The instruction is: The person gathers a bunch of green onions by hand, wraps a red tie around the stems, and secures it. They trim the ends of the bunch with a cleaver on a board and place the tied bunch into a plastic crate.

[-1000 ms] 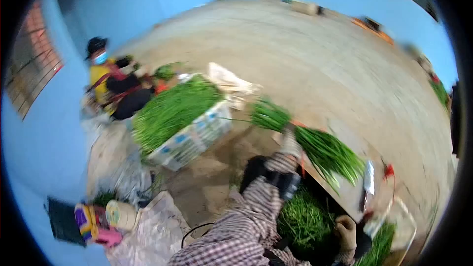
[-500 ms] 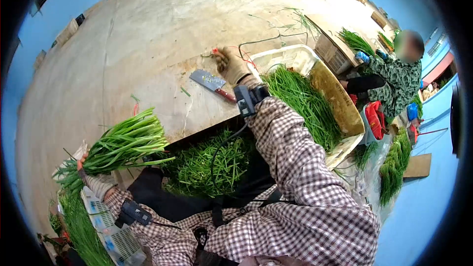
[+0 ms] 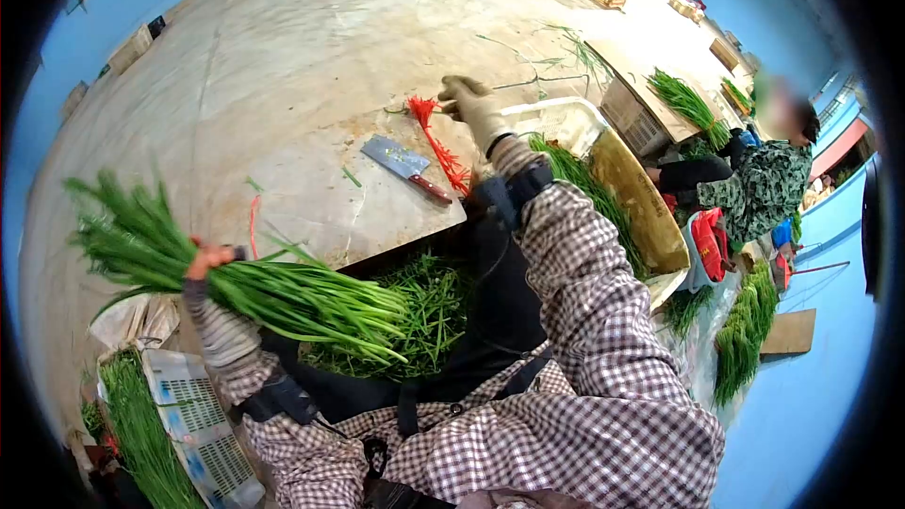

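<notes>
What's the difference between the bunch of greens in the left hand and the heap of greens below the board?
The bunch is gripped in the left hand, while the heap lies loose below the edge of the board. The bunch's stalks are long and run roughly one way; the heap's pieces look shorter and tangled. Both are green and leafy.

co-worker's head (image 3: 790,108): blurred | lower-left crate (image 3: 203,415): cut by bottom edge | trimmings (image 3: 438,306): partly hidden behind green bundle (image 3: 292,297)
</notes>
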### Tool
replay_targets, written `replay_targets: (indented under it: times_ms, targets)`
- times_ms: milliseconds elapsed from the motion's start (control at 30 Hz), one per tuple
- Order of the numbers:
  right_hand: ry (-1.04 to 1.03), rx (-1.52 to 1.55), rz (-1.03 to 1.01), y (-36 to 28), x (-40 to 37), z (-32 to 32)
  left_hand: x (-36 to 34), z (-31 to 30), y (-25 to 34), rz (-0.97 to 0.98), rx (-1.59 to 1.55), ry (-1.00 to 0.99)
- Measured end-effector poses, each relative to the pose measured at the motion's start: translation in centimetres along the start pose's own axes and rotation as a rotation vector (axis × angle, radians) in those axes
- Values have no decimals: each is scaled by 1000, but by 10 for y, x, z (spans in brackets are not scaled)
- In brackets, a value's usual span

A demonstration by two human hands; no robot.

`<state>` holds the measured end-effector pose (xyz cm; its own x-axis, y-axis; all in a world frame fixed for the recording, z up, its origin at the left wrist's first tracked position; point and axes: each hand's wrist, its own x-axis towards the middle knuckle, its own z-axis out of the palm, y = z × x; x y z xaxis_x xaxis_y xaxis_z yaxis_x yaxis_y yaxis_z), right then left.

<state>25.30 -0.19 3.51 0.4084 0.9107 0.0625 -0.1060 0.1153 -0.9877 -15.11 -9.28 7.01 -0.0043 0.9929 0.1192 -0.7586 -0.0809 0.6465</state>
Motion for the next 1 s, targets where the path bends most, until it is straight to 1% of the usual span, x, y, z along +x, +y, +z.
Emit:
replay_targets:
  times_ms: [33, 67, 100, 167, 200, 233, 300, 333, 367, 400, 433, 467, 500, 533, 567, 600, 633, 700, 767, 833, 867, 900, 967, 1000]
  targets:
    - [30, -714, -236, 5, -4, 9, 1, 7, -7, -71, 4, -30]
    - [-36, -1445, -334, -11, -14, 34, 3, 2, -22, -88, 51, -60]
    - [-229, -1841, -961, 23, -2, 37, 5, 1, -38, -121, 98, -108]
    - [-710, -2038, -1191, 6, -26, 67, 4, 11, -57, -206, 74, -146]
    - [-772, -1729, -1256, 5, -23, 74, 7, 6, -68, -228, 104, -200]
    - [-769, -1729, -1245, -3, -22, 72, 8, -1, -75, -238, 135, -238]
    - [-499, -1506, -663, -21, -13, 84, 3, 2, -80, -223, 143, -223]
    - [-437, -1247, -584, -21, -7, 83, -4, 11, -78, -226, 108, -217]
    - [-375, -992, -497, -25, -5, 76, -3, 4, -78, -213, 136, -254]
    - [-382, -894, -399, -31, -3, 73, 5, -7, -80, -220, 179, -342]
    - [-364, -764, -369, -21, 8, 69, 12, -16, -81, -230, 217, -433]
    - [-356, -706, -354, -18, 9, 66, 12, -14, -80, -224, 213, -431]
    - [-343, -651, -340, -17, 10, 63, 11, -11, -81, -214, 302, -432]
    - [-340, -655, -343, -20, 7, 63, 10, -7, -83, -206, 392, -433]
    - [-318, -696, -314, -21, 3, 63, 10, -3, -86, -206, 390, -439]
    - [-295, -737, -284, -21, -2, 62, 8, 2, -90, -199, 462, -471]
    - [-292, -736, -286, -22, -6, 62, 5, 6, -94, -190, 534, -504]
    - [-257, -861, -306, -22, -12, 66, -3, 16, -104, -169, 647, -521]
    - [-241, -862, -349, -23, -18, 69, -14, 23, -119, -163, 693, -438]
    - [-169, -1022, -484, -27, -25, 76, -31, 28, -145, -145, 683, -248]
    - [-127, -1061, -559, -25, -26, 76, -34, 31, -160, -158, 683, -183]
    - [-133, -1053, -565, -24, -28, 80, -39, 31, -175, -162, 665, -124]
    - [-73, -1221, -629, -26, -32, 87, -33, 25, -199, -286, 694, -145]
    - [-52, -1261, -680, -21, -28, 88, -42, 23, -204, -318, 622, -96]
